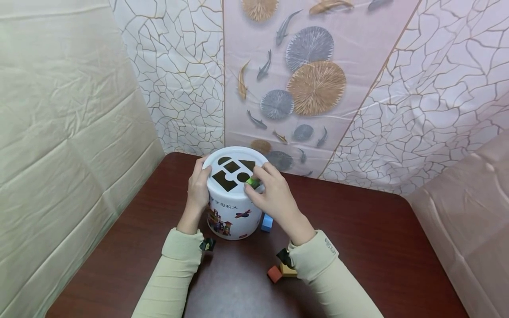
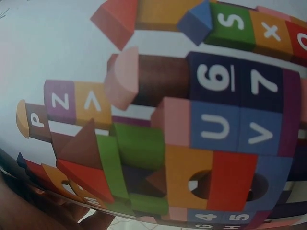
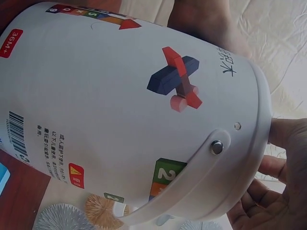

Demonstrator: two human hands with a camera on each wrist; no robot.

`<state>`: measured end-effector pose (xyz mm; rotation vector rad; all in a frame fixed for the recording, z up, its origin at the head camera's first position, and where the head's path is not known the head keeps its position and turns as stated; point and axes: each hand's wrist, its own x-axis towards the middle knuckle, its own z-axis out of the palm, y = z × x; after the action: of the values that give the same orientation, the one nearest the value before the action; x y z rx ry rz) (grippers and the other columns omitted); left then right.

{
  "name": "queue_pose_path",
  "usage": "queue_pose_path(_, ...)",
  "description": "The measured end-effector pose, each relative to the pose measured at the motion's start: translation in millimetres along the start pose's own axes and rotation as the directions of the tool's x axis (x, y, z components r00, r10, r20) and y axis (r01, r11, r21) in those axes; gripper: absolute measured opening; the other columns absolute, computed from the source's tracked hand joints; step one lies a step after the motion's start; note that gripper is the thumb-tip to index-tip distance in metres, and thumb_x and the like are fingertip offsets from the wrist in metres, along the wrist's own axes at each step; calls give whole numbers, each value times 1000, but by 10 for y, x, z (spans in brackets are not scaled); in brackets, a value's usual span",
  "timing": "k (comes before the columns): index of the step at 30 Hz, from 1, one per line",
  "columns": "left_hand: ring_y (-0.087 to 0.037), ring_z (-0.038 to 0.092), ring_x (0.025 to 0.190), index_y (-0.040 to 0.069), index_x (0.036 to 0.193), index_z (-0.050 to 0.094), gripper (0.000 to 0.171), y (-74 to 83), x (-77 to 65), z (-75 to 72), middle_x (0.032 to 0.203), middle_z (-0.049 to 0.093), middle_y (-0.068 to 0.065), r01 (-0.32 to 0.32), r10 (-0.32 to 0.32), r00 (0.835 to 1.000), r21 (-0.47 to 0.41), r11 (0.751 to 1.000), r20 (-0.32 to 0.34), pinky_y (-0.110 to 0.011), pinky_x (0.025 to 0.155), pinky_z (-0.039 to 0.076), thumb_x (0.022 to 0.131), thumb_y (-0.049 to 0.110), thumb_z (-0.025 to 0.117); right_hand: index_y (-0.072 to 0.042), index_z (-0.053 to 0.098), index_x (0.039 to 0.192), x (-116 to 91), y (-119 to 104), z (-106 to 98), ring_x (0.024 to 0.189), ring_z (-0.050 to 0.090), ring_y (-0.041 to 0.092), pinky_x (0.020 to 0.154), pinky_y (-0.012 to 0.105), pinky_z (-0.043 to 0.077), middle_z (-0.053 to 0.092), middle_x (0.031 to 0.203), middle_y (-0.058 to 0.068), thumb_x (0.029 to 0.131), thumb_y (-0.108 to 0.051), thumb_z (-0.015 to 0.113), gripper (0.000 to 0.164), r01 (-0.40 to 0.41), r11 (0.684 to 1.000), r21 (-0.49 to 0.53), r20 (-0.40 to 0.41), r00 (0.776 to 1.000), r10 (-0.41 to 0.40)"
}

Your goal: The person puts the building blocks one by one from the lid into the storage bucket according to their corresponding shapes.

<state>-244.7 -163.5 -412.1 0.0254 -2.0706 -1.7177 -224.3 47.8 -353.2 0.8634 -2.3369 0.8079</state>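
A white bucket (image 1: pixel 234 214) with printed pictures of building blocks stands upright on the table. Several shaped holes are cut in its white lid (image 1: pixel 237 193). My left hand (image 1: pixel 196 190) grips the bucket's left side, thumb at the lid's rim. Between thumb and fingers, my right hand (image 1: pixel 276 194) pinches a small green block (image 1: pixel 251 181) at the right part of the lid, beside the round hole; the fingers hide part of the block. In the right wrist view, the bucket's white handle (image 3: pixel 184 191) hangs along its side.
Close to the bucket's right side lies a blue block (image 1: pixel 267 223). Nearer the front, a red block (image 1: pixel 274 274) and a yellow block (image 1: pixel 288 270) lie by my right sleeve. Patterned cloth (image 1: pixel 318 132) hangs behind the dark red table (image 1: pixel 358 221).
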Motion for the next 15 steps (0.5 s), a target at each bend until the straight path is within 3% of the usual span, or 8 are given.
queue_pose_path(9,-21,52,123,29,135,52,44,11,-13,1,141,54,3,-3,3,1000,-5,1000,1,-47,103,37,94,39,39,-12,55,90,-22,34,6,78,54,13,65,25,46,53,93,-1,85,-25,66,18,-51,997,56,23,998,50)
queue_pose_path(15,-20,52,124,30,135,52,43,12,-11,0,141,54,3,-1,1,1000,3,1000,-2,-46,104,36,95,38,39,-12,54,96,-24,25,-6,82,55,13,69,26,48,54,96,-1,85,-27,66,22,-76,995,62,39,997,74)
